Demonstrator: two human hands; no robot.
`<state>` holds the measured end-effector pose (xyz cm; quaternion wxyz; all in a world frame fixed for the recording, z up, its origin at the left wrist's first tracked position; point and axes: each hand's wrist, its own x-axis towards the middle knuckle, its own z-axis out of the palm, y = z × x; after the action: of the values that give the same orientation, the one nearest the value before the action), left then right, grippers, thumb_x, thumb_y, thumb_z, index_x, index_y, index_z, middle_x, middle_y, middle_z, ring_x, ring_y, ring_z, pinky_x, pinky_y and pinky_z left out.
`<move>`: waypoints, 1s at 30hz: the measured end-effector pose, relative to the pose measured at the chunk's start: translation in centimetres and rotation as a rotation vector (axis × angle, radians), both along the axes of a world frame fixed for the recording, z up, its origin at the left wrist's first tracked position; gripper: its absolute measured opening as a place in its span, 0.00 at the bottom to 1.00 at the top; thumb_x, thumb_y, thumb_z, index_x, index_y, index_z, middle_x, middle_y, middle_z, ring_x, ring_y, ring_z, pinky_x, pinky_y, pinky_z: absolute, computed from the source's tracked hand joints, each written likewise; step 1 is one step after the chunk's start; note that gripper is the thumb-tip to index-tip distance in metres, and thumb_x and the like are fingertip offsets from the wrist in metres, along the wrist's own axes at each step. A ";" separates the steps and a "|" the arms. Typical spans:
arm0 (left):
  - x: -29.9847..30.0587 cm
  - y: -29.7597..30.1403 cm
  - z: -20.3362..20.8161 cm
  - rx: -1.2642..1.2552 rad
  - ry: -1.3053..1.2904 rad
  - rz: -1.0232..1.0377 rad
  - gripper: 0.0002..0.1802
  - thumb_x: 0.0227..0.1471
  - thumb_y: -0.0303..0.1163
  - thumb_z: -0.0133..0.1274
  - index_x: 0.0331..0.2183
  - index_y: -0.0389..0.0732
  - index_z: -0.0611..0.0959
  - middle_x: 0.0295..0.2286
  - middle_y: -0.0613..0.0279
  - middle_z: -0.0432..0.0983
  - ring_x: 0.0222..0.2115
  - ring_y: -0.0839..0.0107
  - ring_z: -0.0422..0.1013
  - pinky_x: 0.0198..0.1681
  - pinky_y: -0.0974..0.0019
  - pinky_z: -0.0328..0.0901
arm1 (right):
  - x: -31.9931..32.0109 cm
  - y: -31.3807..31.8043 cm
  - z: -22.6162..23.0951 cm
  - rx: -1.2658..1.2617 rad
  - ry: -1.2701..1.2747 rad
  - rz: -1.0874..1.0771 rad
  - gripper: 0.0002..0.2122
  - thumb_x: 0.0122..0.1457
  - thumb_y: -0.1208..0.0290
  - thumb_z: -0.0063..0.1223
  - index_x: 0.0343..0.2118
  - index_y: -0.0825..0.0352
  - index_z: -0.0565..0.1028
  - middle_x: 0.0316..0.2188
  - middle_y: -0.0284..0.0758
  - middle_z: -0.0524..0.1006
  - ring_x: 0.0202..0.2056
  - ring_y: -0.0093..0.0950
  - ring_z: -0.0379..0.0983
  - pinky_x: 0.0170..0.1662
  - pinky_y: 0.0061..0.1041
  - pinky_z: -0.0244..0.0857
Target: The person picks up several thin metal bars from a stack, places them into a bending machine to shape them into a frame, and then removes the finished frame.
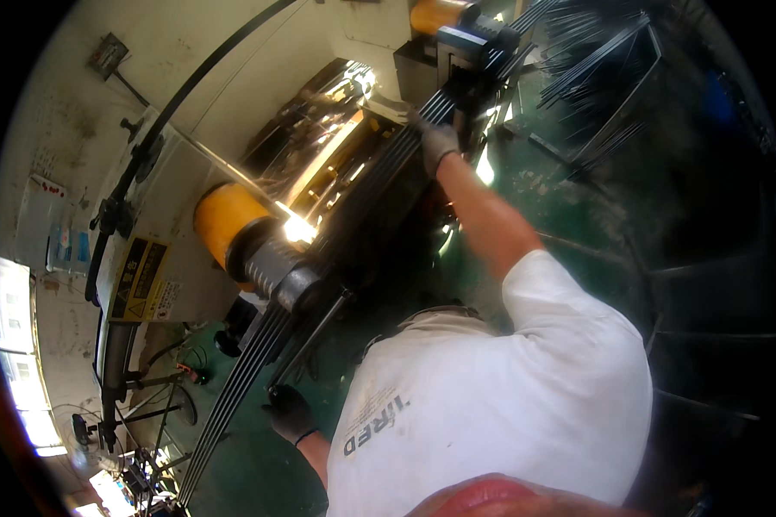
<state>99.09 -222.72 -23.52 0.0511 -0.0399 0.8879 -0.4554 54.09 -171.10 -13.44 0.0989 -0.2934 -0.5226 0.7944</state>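
A: What are the fingers doing?
B: The gloved right hand (440,146) reaches up to the long rods (237,395), fingers at their edge; whether they wrap around, I cannot tell. The gloved left hand (291,415) meets the lower end of a slim bar (312,337). Its fingers look bent, but it's too dark to call that a grip.

A: And the rods?
B: They run side by side on a slant, from the lower left, past the machine, to the upper right.

A: Which step is this, then?
B: I'd judge it's guiding or steadying the rods along the machine. The next move seems to call for a sure right-hand hold, with the left minding the bar.

A: Anything in the way?
B: A yellow cylinder (224,222) and a ribbed metal part (272,267) crowd the rods on the left. A bright patch (300,229) near them hides detail; sparks or glare, I can't say.

A: Farther out?
B: A warning sign (138,276) on the left, and more loose rods (595,60) at upper right, above the green floor (259,470), which could snag a long piece.
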 end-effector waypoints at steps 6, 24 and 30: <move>-3.5 11.0 -1.1 0.630 -0.088 -0.192 0.10 0.59 0.33 0.49 0.37 0.42 0.85 0.40 0.56 0.82 0.41 0.60 0.78 0.44 0.58 0.72 | 1.2 -2.3 0.8 -0.149 0.089 0.029 0.17 0.54 0.70 0.69 0.42 0.71 0.75 0.28 0.36 0.79 0.20 0.27 0.75 0.20 0.30 0.67; 3.0 8.1 -5.5 0.824 -0.405 0.224 0.09 0.57 0.32 0.50 0.31 0.44 0.85 0.36 0.56 0.82 0.38 0.59 0.79 0.41 0.57 0.73 | -4.4 4.0 0.4 -0.223 0.117 -0.120 0.12 0.51 0.74 0.69 0.34 0.77 0.79 0.30 0.41 0.82 0.27 0.36 0.80 0.34 0.36 0.74; 6.2 7.8 -6.9 0.832 -0.457 0.208 0.09 0.56 0.32 0.51 0.30 0.44 0.86 0.34 0.56 0.82 0.37 0.59 0.79 0.40 0.57 0.73 | -10.4 9.0 -4.1 -0.221 0.244 -0.120 0.16 0.50 0.73 0.71 0.40 0.74 0.80 0.33 0.38 0.82 0.30 0.35 0.80 0.33 0.36 0.75</move>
<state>105.25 -214.91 -30.44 0.3017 -0.0035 0.9520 -0.0512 43.68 -162.07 -17.51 0.1760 -0.2343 -0.3977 0.8695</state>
